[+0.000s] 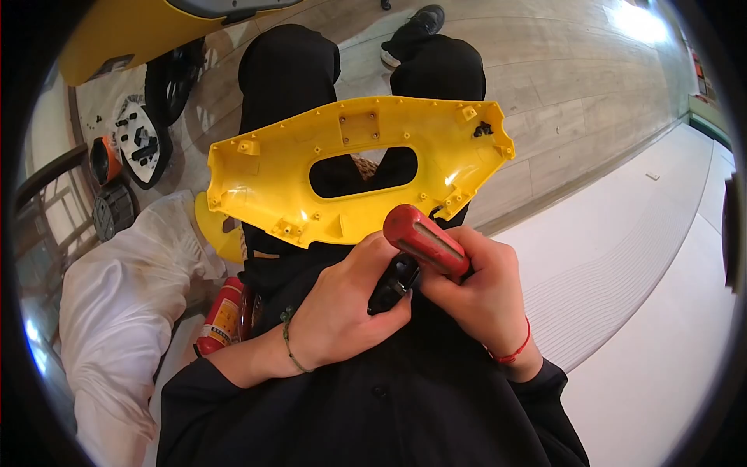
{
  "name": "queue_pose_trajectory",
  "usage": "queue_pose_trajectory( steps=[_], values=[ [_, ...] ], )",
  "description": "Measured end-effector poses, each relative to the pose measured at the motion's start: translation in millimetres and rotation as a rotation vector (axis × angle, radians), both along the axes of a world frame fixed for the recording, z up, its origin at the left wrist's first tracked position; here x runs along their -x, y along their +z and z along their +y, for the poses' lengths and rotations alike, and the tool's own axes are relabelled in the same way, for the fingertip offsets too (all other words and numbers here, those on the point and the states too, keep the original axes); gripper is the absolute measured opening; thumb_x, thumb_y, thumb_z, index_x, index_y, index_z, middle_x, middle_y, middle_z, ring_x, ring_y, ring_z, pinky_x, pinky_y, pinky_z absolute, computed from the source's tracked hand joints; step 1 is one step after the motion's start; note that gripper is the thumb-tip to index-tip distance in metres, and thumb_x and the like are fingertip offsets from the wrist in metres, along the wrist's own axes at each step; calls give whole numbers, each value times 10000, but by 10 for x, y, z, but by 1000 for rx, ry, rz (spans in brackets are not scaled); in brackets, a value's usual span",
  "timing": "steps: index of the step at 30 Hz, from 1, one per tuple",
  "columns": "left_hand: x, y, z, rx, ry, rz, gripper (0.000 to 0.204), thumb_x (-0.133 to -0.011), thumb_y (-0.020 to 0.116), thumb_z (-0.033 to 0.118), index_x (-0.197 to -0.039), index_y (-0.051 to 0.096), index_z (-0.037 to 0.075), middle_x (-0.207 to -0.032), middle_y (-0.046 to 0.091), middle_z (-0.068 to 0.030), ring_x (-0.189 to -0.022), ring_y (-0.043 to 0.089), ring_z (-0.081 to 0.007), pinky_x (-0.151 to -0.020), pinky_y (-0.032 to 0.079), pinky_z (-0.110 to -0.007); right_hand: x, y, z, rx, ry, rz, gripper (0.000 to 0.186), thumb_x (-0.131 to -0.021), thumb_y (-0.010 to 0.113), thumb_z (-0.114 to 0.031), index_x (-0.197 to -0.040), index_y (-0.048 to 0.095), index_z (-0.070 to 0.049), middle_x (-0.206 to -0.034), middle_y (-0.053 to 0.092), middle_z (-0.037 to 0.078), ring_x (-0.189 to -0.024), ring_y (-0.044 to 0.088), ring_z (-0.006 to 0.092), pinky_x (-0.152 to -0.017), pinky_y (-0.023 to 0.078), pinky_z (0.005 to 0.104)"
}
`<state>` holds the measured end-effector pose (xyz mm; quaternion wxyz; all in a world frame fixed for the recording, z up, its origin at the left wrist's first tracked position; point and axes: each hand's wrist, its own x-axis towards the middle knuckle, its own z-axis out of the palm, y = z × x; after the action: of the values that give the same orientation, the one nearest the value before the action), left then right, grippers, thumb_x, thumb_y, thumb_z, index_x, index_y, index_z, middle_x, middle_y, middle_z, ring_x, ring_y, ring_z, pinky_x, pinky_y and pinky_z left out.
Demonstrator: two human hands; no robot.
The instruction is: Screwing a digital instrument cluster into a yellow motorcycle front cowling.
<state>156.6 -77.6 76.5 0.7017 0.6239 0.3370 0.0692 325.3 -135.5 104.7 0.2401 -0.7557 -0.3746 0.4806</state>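
My left hand (342, 300) is closed around a small black plastic part (392, 283), held low before my chest. In my right hand (486, 289) is a red-handled screwdriver (422, 235), its handle end tilted up and away from me; my fingers hide its tip. Both hands nearly touch at the black part. Just beyond them, a yellow plastic shell (268, 183) with a long oval opening rests across my lap, its inner side with screw posts facing up. Several tiny black pieces (483, 130) lie at its far right corner.
To the left are a red fire extinguisher (221, 315) and crumpled white material (120, 288). Farther off stand a yellow machine body (128, 39), a black wheel (170, 84) and a white-and-black part (140, 144). A white ribbed surface (599, 272) runs along the right.
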Motion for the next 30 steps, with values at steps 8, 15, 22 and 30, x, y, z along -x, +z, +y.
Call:
queue_pose_trajectory(
  steps=[8, 15, 22, 30],
  values=[
    [-12, 35, -5, -11, 7, 17, 476, -742, 638, 52, -1184, 463, 66, -1170, 534, -160, -1041, 562, -383, -840, 488, -400, -18, 9, -23, 1, 10, -1, 200, -711, 704, -92, -884, 644, -10, -678, 615, 144, -592, 619, 259, -579, 481, 309],
    [-20, 50, -7, -47, 6, 10, 503, -741, 643, 41, -1207, 456, 74, -1213, 521, -162, -1059, 559, -386, -839, 497, -401, -39, -1, -30, 71, -23, 67, 174, -729, 691, -100, -867, 647, -3, -643, 596, 137, -557, 600, 235, -566, 471, 293],
    [-6, 21, -33, -35, -50, 47, 496, -739, 645, 37, -1197, 459, 73, -1216, 523, -156, -1050, 565, -384, -822, 505, -399, -51, -1, -48, 22, 61, -14, 195, -731, 697, -108, -885, 649, 1, -650, 601, 146, -535, 568, 207, -571, 471, 294],
    [-33, 40, -43, -39, -12, 19, 527, -733, 653, 39, -1222, 459, 69, -1211, 531, -149, -1078, 552, -374, -849, 490, -394, -69, 0, -62, 126, -13, 70, 200, -742, 695, -116, -896, 652, 4, -651, 605, 152, -543, 579, 206, -566, 470, 294]
  ],
)
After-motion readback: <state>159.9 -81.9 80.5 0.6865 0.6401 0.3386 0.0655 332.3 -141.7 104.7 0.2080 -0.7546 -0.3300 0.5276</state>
